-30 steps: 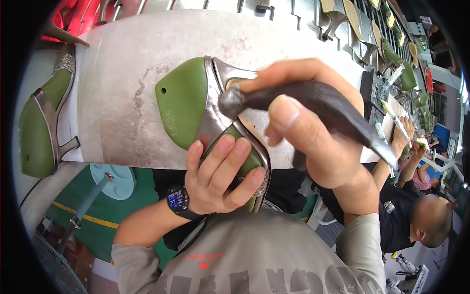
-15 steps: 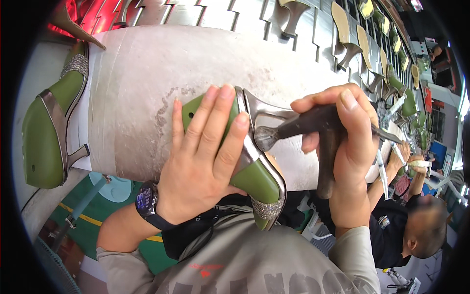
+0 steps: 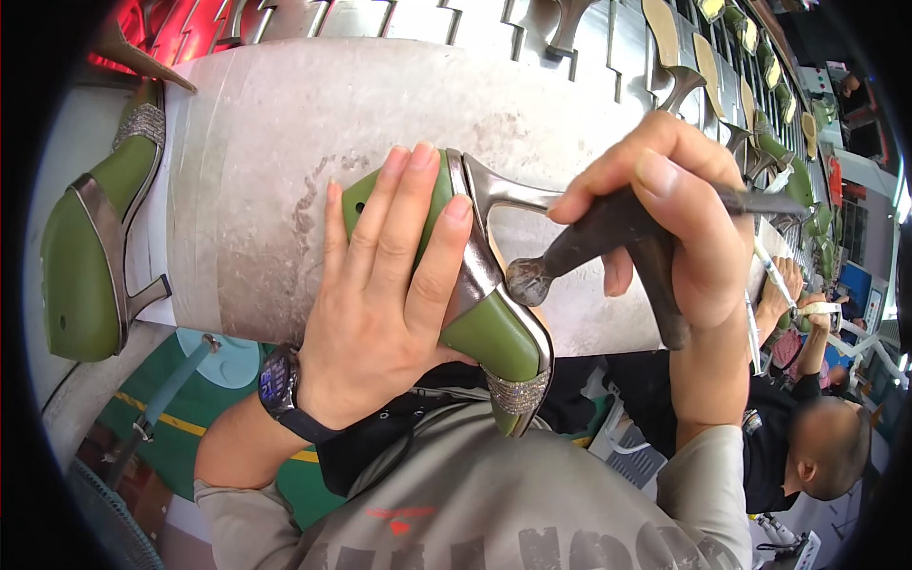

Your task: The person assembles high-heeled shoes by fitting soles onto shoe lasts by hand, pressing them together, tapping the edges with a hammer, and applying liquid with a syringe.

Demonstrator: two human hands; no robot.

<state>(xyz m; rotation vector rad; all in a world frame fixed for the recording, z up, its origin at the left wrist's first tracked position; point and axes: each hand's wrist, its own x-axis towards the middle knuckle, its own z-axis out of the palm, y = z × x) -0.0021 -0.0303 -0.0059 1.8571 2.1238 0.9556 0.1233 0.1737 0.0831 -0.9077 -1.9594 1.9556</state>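
Note:
A green high-heeled shoe [image 3: 501, 332] lies on its side on the pale work surface [image 3: 256, 123]. It has a metallic band, a metallic heel and a glittering strip near its lower end; a green last with a small hole shows in its opening. My left hand [image 3: 385, 275] lies over the shoe, fingers stretched across it, holding it against the surface. In my right hand [image 3: 689, 209] is a dark hammer [image 3: 594, 233], the fingers wrapped round it. Its rounded face is at the sole edge, just below the heel; whether it touches cannot be told.
Another green shoe [image 3: 85, 266] lies at the far left. Along the back runs a slatted metal conveyor [image 3: 418, 19] carrying heels and tan soles [image 3: 708, 81]. A person [image 3: 822, 451] works at the right. A blue round stool seat [image 3: 223, 361] stands below on the left.
The hammer has tilted and its face has moved slightly down along the sole edge. My right hand has shifted a little to the right. The shoe and left hand have barely moved.

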